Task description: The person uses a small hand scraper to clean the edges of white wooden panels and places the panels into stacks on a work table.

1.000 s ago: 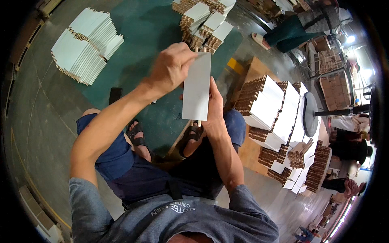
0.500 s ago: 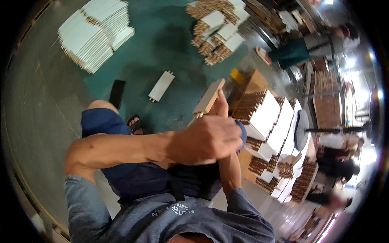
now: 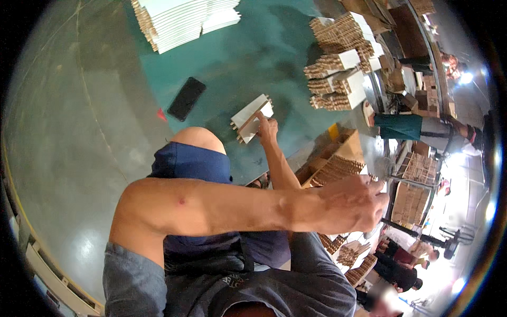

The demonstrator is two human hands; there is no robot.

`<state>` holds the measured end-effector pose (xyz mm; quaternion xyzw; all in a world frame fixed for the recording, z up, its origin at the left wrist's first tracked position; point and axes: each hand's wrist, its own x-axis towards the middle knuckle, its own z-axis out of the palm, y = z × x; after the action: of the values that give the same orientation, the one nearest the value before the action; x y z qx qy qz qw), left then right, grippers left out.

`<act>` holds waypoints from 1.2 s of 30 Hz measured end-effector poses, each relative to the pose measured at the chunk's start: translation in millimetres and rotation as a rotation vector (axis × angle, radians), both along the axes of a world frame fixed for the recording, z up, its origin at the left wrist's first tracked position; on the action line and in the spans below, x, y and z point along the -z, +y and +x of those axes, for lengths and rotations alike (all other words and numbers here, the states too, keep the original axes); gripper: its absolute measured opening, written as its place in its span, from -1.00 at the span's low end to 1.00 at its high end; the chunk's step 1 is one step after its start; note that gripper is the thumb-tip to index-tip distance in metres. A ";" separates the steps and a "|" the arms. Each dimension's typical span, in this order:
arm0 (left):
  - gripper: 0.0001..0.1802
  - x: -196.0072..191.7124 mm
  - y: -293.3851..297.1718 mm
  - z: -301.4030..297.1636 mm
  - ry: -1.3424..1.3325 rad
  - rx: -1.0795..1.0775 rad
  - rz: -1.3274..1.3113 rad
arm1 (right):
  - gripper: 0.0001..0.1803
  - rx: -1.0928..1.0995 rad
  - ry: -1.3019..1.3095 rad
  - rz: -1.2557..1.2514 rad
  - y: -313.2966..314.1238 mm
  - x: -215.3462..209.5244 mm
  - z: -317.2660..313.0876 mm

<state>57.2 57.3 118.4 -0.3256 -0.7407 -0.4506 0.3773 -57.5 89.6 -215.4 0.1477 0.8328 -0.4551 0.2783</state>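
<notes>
My right hand (image 3: 268, 128) grips a small white board (image 3: 248, 130) with brown edges and wooden dowels at its end. It is held low against a similar white dowelled board (image 3: 250, 109) on the green floor; whether the two touch I cannot tell. My left forearm crosses in front of my body to the right. At its end my left hand (image 3: 346, 206) is closed, fingers curled, over the piled boards (image 3: 340, 170) at my right side. Whatever its fingers hold, if anything, is hidden.
A black phone (image 3: 186, 99) lies on the floor left of the boards. Stacked white panels (image 3: 185, 21) stand at the far left, more dowelled boards (image 3: 338, 79) at the far right. A cardboard box (image 3: 343, 148) sits beside the piled boards. A person in green trousers (image 3: 398, 127) is farther right.
My right hand has lowered its board from in front of me down beside the one on the floor. My left hand has moved right, away from the right hand. The view has shifted.
</notes>
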 end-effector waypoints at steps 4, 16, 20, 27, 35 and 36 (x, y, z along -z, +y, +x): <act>-0.84 -6.6 -15.6 -0.3 -0.053 0.058 0.012 | -0.06 0.045 0.134 0.243 9.8 82.8 -34.0; -0.83 -1.6 -24.6 -14.3 -0.065 -0.033 0.040 | -0.13 0.035 0.311 0.115 3.4 74.8 -29.3; -0.83 0.3 -5.6 -31.5 -0.137 -0.002 -0.037 | -0.39 0.054 0.114 -0.154 16.9 -18.4 24.5; -0.89 -15.8 -14.2 -67.2 -0.058 -0.063 0.153 | -0.57 0.116 0.124 -0.345 111.9 -134.0 95.6; -0.89 -26.8 -29.7 -73.0 -0.092 -0.135 0.146 | -0.70 0.629 0.577 -0.662 262.4 -225.2 172.2; -0.88 -24.7 -28.8 -72.8 -0.106 -0.140 0.128 | -0.69 0.702 0.584 -0.685 286.9 -222.4 183.2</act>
<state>-15.6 28.5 143.2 -0.2239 -0.7503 -0.4860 0.3883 125.7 376.5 7.0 0.1852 0.5810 -0.7863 -0.0994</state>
